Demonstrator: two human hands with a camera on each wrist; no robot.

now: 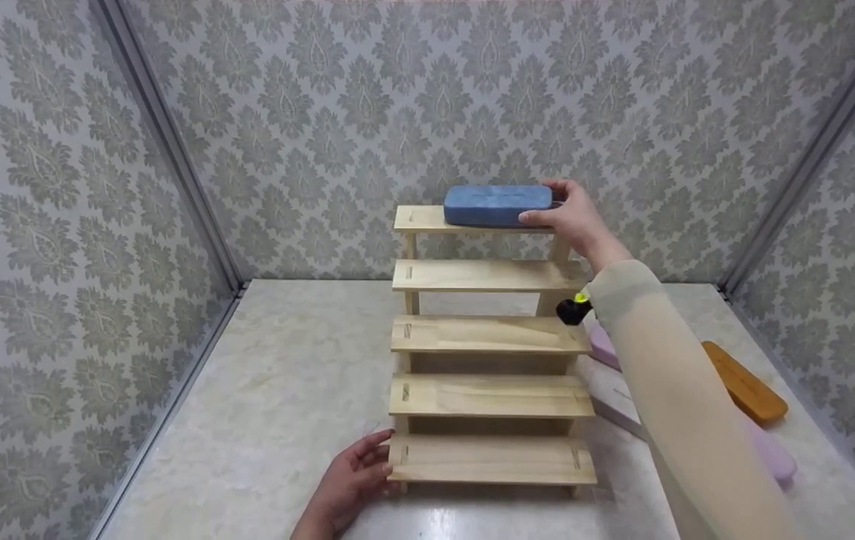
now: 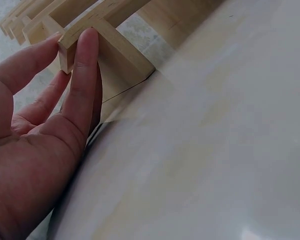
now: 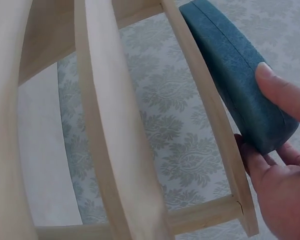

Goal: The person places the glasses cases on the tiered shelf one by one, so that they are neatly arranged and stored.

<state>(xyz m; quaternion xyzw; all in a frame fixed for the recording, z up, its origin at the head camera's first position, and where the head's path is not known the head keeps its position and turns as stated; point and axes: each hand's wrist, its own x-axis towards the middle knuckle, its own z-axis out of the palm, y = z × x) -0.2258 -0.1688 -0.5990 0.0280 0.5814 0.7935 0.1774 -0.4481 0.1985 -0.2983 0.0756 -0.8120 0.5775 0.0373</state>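
Note:
A wooden rack with several stepped shelves (image 1: 489,334) stands on the table. At its top shelf (image 1: 420,217), my right hand (image 1: 576,225) grips the right end of a blue glasses case (image 1: 497,205), thumb in front and fingers behind. In the right wrist view, the blue case (image 3: 240,75) lies lengthwise along the top shelf's edge, thumb on one face and fingers beneath its near end. Low down on the left, my left hand (image 1: 352,480) holds the end of the lowest shelf (image 1: 491,459). The left wrist view shows thumb and fingers around that shelf's corner (image 2: 67,52).
To the right of the rack lie an orange glasses case (image 1: 746,382), a white one (image 1: 615,401) and pink ones (image 1: 772,454), partly hidden by my right sleeve (image 1: 682,405). Patterned wall panels (image 1: 322,135) enclose the table (image 1: 270,382) at the back and both sides.

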